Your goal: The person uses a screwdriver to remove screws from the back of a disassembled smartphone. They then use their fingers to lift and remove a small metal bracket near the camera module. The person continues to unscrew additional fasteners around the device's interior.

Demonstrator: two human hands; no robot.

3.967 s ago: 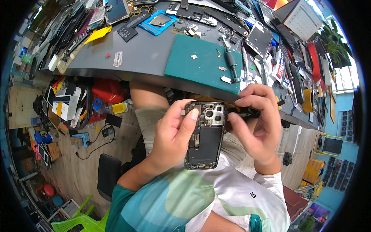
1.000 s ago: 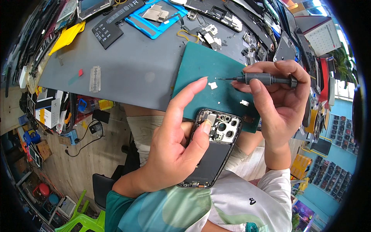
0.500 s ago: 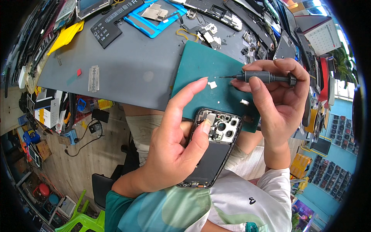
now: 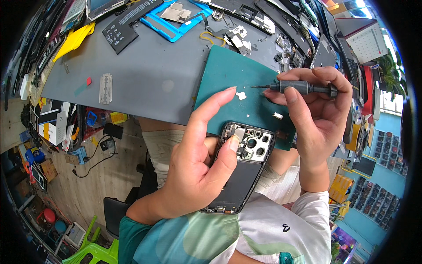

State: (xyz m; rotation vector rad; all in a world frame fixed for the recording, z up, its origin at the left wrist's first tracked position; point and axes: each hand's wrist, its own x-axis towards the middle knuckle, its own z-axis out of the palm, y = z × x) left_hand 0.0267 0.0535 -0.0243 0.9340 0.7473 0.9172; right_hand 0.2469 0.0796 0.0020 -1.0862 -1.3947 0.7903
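An opened smartphone [image 4: 238, 185] with its inner parts bare rests tilted against my body. My left hand [image 4: 198, 158] grips it from the left side, the thumb pressed near the camera part [image 4: 252, 145] and the index finger stretched out over the mat. In my right hand [image 4: 316, 114] a dark precision screwdriver [image 4: 294, 86] lies level between thumb and fingers, its thin tip pointing left above the green mat [image 4: 228, 66]. Just below the tip, a small white metal piece [image 4: 241, 95] sits on the mat. A second small metal piece [image 4: 278, 115] lies nearer my right hand.
On the grey table [image 4: 145, 79] lie a razor blade [image 4: 105, 88], a black phone battery [image 4: 125, 33] and a blue frame [image 4: 169, 31]. Several loose metal parts [image 4: 237, 38] are scattered beyond the mat. A green plastic stool [image 4: 94, 251] stands on the floor at lower left.
Almost nothing differs. The view has shifted very slightly, while both hands keep their hold on the smartphone and the screwdriver.
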